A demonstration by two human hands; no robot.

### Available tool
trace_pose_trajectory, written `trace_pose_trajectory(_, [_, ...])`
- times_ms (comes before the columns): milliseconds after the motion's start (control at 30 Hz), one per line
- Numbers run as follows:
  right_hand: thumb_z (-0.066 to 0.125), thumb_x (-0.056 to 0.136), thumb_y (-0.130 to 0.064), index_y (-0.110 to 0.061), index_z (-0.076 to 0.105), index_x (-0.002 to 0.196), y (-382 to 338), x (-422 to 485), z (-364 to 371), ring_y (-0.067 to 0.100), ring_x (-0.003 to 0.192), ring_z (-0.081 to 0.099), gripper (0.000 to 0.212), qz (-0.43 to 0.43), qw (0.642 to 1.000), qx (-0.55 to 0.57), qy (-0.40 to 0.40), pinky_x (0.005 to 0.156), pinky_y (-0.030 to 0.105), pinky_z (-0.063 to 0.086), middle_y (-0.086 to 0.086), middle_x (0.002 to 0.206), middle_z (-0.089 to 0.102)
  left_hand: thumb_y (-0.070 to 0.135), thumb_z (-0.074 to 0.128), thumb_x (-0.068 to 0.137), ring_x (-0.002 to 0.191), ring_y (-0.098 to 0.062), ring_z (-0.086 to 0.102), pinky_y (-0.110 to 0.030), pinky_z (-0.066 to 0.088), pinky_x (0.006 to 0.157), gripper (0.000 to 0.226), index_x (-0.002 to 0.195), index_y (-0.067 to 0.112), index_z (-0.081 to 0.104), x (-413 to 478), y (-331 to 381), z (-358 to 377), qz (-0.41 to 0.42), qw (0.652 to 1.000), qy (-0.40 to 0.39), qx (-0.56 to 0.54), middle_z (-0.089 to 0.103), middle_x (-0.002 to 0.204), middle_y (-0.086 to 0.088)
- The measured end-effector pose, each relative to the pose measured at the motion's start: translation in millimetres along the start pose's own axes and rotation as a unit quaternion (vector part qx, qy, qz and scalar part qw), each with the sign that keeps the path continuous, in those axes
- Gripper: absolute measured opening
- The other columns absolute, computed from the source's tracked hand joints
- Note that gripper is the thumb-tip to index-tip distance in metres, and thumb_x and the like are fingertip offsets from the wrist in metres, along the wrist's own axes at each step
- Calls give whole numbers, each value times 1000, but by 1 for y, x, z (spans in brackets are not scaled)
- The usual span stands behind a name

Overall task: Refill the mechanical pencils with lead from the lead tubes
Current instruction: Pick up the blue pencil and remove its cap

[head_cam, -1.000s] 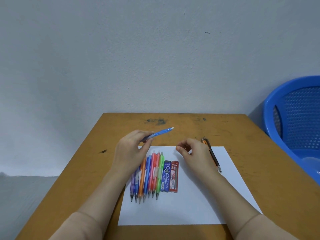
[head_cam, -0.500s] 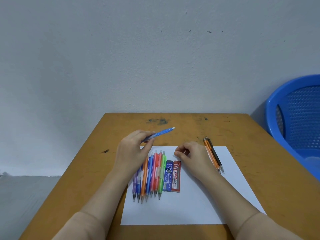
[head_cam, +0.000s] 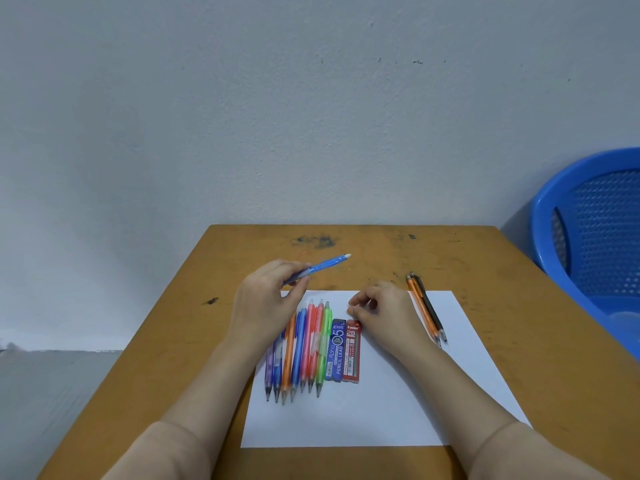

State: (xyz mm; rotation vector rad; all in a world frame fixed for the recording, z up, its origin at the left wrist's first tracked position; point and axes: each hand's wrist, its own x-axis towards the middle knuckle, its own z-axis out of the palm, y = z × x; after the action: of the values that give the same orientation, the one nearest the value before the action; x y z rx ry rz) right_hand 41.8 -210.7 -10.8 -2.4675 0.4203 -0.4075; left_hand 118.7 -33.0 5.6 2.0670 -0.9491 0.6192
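Brown wooden tabletop (head_cam: 519, 341) carries a white sheet of paper (head_cam: 398, 403). Above the sheet's far left corner the left hand (head_cam: 266, 299) pinches a blue pencil (head_cam: 325, 263), held off the surface with its white end pointing far and right. A row of coloured pencils (head_cam: 304, 348) lies on the paper, tips toward the near edge. Just right of it lie a blue lead tube (head_cam: 337, 351) and, beside it, a red lead tube (head_cam: 351, 351). The right hand (head_cam: 384, 313) sits just beyond the red tube, fingers curled in; whether they pinch anything, I cannot tell. An orange and a black pencil (head_cam: 424, 306) lie at the sheet's right edge.
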Motion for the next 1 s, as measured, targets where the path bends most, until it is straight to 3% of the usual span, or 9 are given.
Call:
trace_pose_trajectory(100, [67, 86, -29, -19, 71, 94, 0, 0, 1, 21, 114, 53, 13, 8, 1000, -12, -6, 86, 32, 47, 7, 124, 59, 16, 69, 84, 81, -5, 60, -15, 48, 70, 22, 106, 11, 71, 0, 1, 0, 5, 1000, 1, 1, 70, 93, 2])
trace_pose_trajectory(300, [68, 86, -28, -17, 73, 100, -1, 0, -1, 20, 111, 54, 19, 24, 1000, 5, -13, 86, 31, 49, 9, 124, 58, 16, 70, 84, 81, -7, 62, -23, 53, 69, 21, 105, 11, 71, 0, 0, 1, 13, 1000, 1, -1, 71, 92, 2])
trace_pose_trajectory(367, [67, 86, -27, -15, 72, 104, -2, -1, -3, 16, 104, 55, 22, 23, 999, 21, -13, 81, 27, 49, 7, 116, 61, 16, 70, 84, 82, -7, 62, -25, 54, 70, 21, 105, 11, 71, 0, -1, 1, 11, 1000, 1, -1, 71, 93, 2])
trace_pose_trajectory(433, [66, 88, -25, -15, 71, 109, -4, -3, -8, 7, 87, 53, 24, 12, 999, 46, 0, 67, 12, 42, 0, 102, 61, 17, 69, 85, 82, -7, 62, -26, 54, 70, 21, 105, 12, 71, 0, -1, 1, 9, 1000, -1, 1, 71, 93, 2])
trace_pose_trajectory(500, [65, 88, -20, -16, 71, 108, -5, -4, -14, 3, 79, 51, 21, -3, 996, 86, 37, 60, 5, 38, -5, 92, 59, 17, 69, 85, 83, -6, 62, -26, 55, 71, 21, 106, 12, 71, 0, -1, 1, 7, 1000, -2, 1, 70, 94, 3])
trace_pose_trajectory(700, [70, 84, -12, -24, 73, 98, -4, -4, -24, -1, 74, 57, 19, -46, 963, 226, 142, 62, 11, 42, -12, 85, 64, 17, 68, 85, 85, -7, 63, -28, 55, 73, 21, 106, 13, 71, 0, -2, 1, 9, 1000, -14, 1, 70, 96, 4])
trace_pose_trajectory(1000, [72, 82, -18, -26, 73, 88, -4, -3, -21, 0, 76, 58, 10, -40, 954, 260, 142, 64, 15, 42, -10, 84, 67, 22, 69, 85, 83, -1, 60, -16, 47, 67, 20, 105, 17, 72, -1, -2, 1, 42, 998, -38, 7, 69, 94, 7])
